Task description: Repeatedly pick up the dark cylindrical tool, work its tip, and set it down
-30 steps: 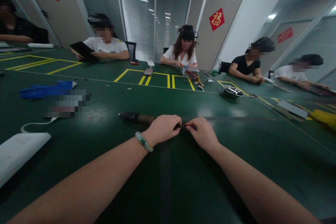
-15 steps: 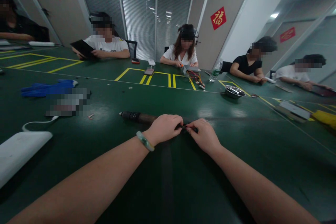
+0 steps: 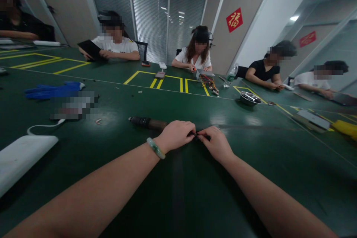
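Note:
A long cylindrical electric screwdriver (image 3: 152, 124), dark at its collar and brown along the body, lies on the green table with its metal tip to the left. Over its rear part my left hand (image 3: 178, 134), with a jade bangle at the wrist, is closed round the body and hides much of it. My right hand (image 3: 216, 141) is closed in a pinch at the tool's rear end, fingertips almost touching those of the left. Between the fingertips shows a small dark piece, too small and shaded to make out.
To the left lie blue gloves (image 3: 52, 90), a blurred-out device (image 3: 75, 106) and a white power bank (image 3: 25, 160) with a cable. Ahead are a steel bowl (image 3: 250, 98), a water bottle (image 3: 231, 76) and a metal box with wires (image 3: 205, 76). Several people sit across the table.
The view has shifted slightly, so the scene sits a little further right. Both hands keep their place at the tool's rear, with only tiny finger movement.

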`<action>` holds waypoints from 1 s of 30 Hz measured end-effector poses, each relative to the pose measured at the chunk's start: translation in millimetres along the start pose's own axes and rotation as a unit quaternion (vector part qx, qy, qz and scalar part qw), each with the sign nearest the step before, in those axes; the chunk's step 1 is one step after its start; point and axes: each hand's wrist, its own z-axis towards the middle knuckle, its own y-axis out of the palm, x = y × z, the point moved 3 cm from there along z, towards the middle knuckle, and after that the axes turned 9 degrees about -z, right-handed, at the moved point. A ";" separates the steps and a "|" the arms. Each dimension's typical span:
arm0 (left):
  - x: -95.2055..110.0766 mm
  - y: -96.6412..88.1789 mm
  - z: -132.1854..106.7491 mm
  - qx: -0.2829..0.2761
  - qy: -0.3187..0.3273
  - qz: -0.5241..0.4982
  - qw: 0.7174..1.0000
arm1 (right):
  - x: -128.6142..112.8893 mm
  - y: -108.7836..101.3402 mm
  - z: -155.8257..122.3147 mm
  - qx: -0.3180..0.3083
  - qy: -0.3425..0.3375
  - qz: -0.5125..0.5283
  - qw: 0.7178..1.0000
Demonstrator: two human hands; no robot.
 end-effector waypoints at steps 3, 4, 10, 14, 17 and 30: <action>0.6 0.7 1.0 0.002 -0.003 0.008 1.000 | -2.0 1.8 1.5 0.003 -0.016 -0.025 1.000; 0.7 1.0 1.3 0.001 -0.007 0.012 1.000 | -3.0 2.3 1.9 0.007 -0.023 -0.036 0.999; 1.7 2.3 2.3 -0.004 -0.008 0.023 1.000 | -10.8 2.6 2.9 0.020 -0.073 -0.120 0.990; 2.1 1.9 1.6 -0.002 -0.001 0.028 1.000 | -13.5 5.4 3.9 -0.006 -0.118 -0.207 0.971; 2.2 1.7 1.0 -0.004 -0.002 0.033 0.999 | -10.8 11.8 5.8 -0.016 -0.133 -0.217 0.967; 7.0 -5.5 -4.1 0.037 0.015 0.022 0.999 | -9.7 18.3 19.7 -0.084 -0.063 -0.267 0.958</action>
